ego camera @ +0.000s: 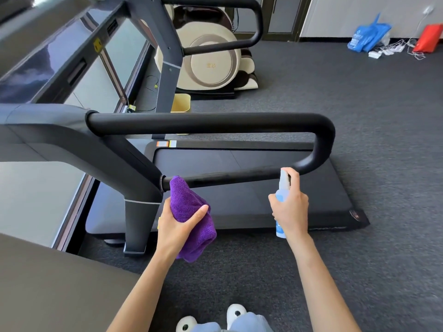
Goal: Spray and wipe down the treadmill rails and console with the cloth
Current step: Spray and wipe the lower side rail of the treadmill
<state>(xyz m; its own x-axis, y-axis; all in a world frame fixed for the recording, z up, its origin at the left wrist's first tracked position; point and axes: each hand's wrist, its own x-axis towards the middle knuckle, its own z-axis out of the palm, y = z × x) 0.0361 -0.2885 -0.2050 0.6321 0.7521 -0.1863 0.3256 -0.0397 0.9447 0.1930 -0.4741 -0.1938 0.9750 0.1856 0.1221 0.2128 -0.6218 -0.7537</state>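
A black looped treadmill rail runs across the middle of the view and bends back into a lower bar. My left hand grips a bunched purple cloth, whose top touches the lower bar near the grey upright. My right hand holds a small clear spray bottle upright, forefinger on top, its nozzle right at the lower bar. The console is at the far left, mostly out of view.
The treadmill deck lies beyond the rail on grey carpet. A second treadmill rail and a cream massage chair stand behind. A yellow bin, blue bag and red bag sit farther off.
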